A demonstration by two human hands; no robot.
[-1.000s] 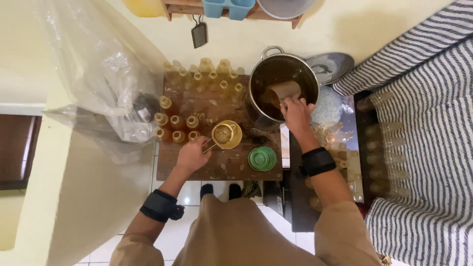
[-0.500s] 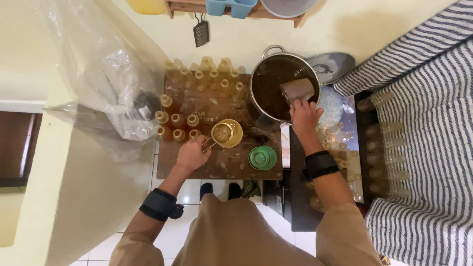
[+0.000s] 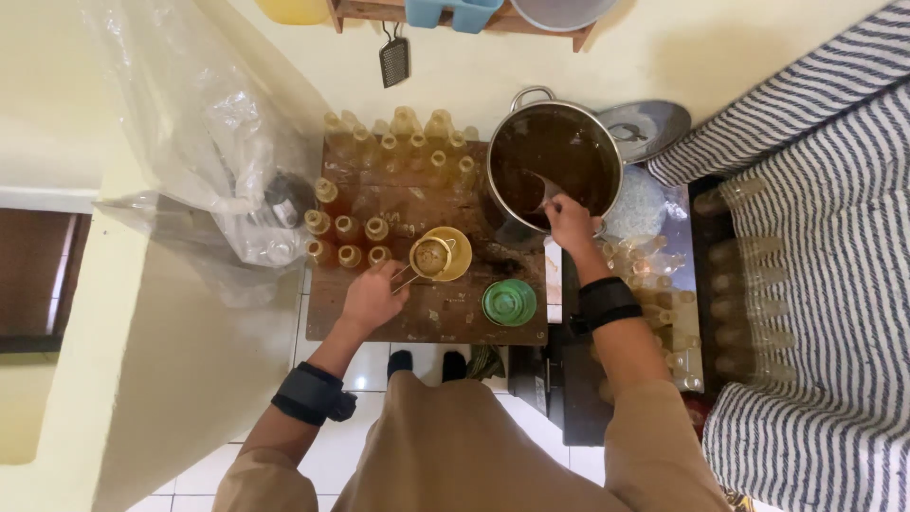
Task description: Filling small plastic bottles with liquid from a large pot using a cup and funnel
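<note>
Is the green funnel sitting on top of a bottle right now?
No, the green funnel lies on the wooden table, apart from the bottles.

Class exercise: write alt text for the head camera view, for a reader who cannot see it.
Seen from above, a person's right hand dips a scoop into a large metal pot of brown liquid, while the left hand holds a small strainer over a yellow funnel. Filled bottles crowd the wooden table.

Tan long-sleeved garment worn, sleeves pushed up. Black band seen at each forearm: left point(image 3: 308, 393), right point(image 3: 607, 301). Dark footwear glimpsed below.
</note>
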